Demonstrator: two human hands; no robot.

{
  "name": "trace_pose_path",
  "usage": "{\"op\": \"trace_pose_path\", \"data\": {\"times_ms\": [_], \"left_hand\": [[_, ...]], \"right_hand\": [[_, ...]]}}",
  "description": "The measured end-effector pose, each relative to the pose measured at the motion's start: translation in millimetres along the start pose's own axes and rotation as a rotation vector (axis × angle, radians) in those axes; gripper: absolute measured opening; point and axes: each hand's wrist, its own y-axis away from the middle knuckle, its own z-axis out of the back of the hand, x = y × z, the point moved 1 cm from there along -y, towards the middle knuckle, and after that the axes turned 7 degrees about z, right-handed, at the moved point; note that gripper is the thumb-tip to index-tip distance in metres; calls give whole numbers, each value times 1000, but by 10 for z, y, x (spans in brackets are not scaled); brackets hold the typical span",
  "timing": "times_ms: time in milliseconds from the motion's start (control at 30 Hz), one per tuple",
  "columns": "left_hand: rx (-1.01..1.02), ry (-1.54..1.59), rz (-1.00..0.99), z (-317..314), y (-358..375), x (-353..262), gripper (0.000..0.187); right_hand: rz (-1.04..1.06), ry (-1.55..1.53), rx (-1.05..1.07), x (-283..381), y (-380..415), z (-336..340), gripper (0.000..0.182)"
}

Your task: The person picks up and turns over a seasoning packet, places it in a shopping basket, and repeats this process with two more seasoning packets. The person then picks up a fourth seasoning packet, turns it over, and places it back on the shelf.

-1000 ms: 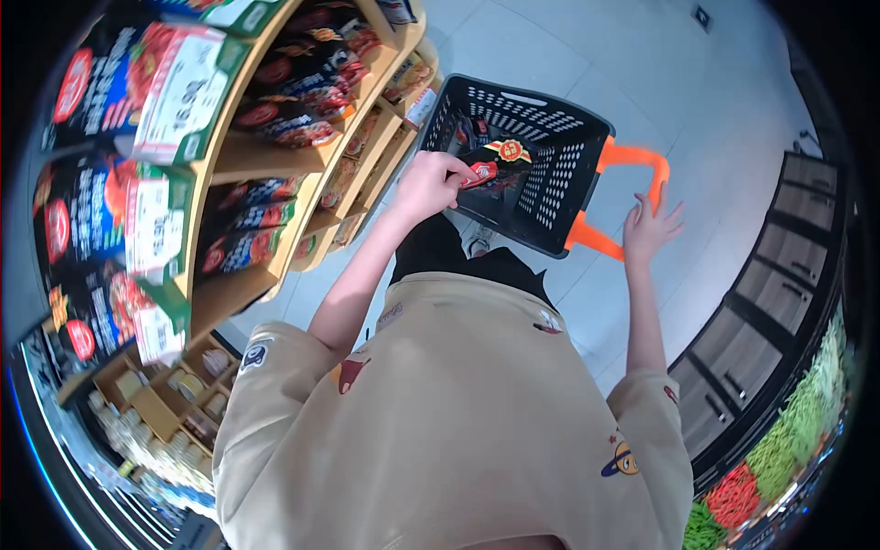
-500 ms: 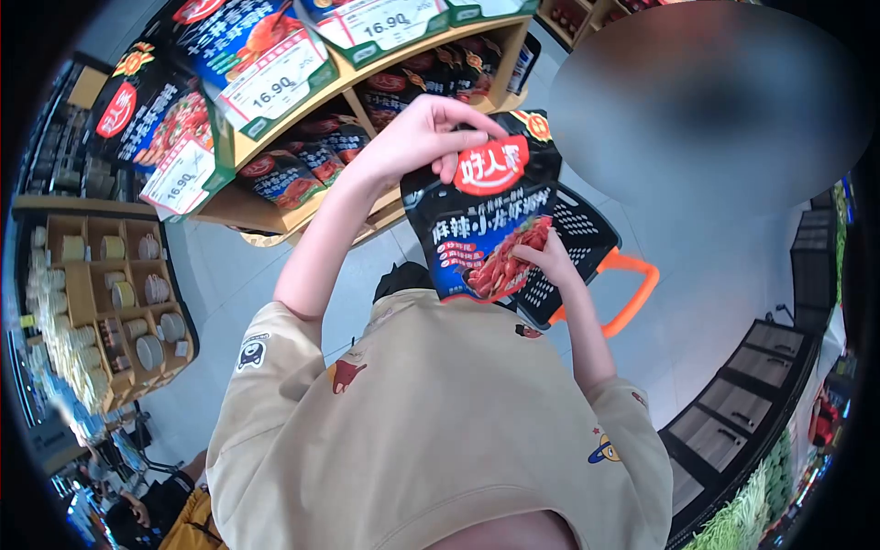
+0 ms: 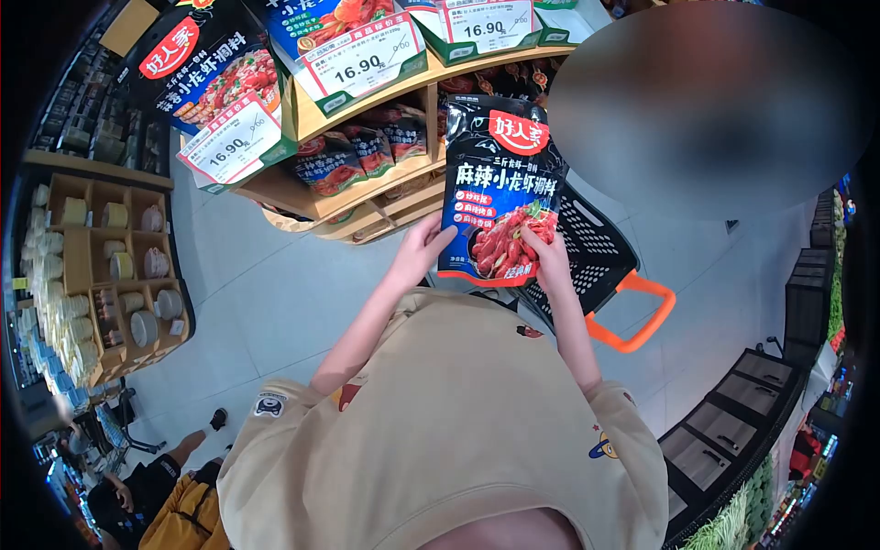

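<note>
Upright in front of my chest is a black and blue crayfish seasoning pouch (image 3: 502, 188), with a red label and a picture of red crayfish. At its lower left edge my left hand (image 3: 421, 249) is closed, thumb on the front side and the other fingers partly hidden. My right hand (image 3: 549, 261) grips the lower right edge, its thumb across the crayfish picture. Behind the pouch, partly covered by it, is a black shopping basket (image 3: 596, 243) with an orange handle (image 3: 646, 316).
A wooden display shelf (image 3: 362, 96) ahead carries similar pouches and price cards (image 3: 357, 69). Bowls and cups fill a wooden rack (image 3: 115, 266) on the left. Dark cabinets (image 3: 733, 422) line the right. Another person (image 3: 137, 500) is at the lower left. A blurred patch covers the upper right.
My left hand has moved from the pouch's top down to its lower left edge. The pouch now faces me straighter and flatter. The shelf has shifted slightly right in view.
</note>
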Motion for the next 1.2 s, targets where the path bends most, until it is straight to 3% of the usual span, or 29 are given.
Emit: {"op": "trace_pose_path", "data": {"times_ms": [100,167,367,467,567,633,667,700,767,800,833,933,1100,1133,1167,1200], "left_hand": [[34,-19,57,58,29,50,24],[2,-68,-28,139,-4,-5,22],[-23,-117,-23,320,-44,-15,20],[-159,27,-90,435,-138,136,20],[-207,183,-79,562,-176,104,23],[22,431,-39,612,-166,56,23],[-71,553,290,600,-47,-3,27],[248,943,189,584,-87,-8,31],[864,1254,230,523,-90,-10,38],[752,1340,313,492,46,-175,41],[708,1351,276,497,104,-237,46],[720,1358,260,588,117,-232,48],[831,1391,279,643,106,-178,43],[761,1329,296,658,90,-160,41],[937,1330,198,669,-65,62,40],[578,1337,364,669,69,-150,39]], "right_hand": [[11,16,7,13,-20,-150,23],[6,28,-17,0,-51,-230,23],[8,60,-29,32,-88,-415,21],[-11,71,65,216,47,-667,23],[-46,-38,408,254,177,-692,36],[43,-52,781,388,237,-1052,49],[-4,34,904,516,274,-1262,56],[0,51,989,536,301,-1399,53],[-49,83,1066,519,292,-1515,52],[-61,78,1065,503,297,-1538,52],[-75,71,1031,486,294,-1561,52],[-98,38,1000,417,296,-1577,51],[-127,22,997,373,311,-1582,50],[-136,23,948,341,323,-1568,49],[-138,27,894,332,308,-1551,49],[-148,40,848,338,281,-1552,50]]}}
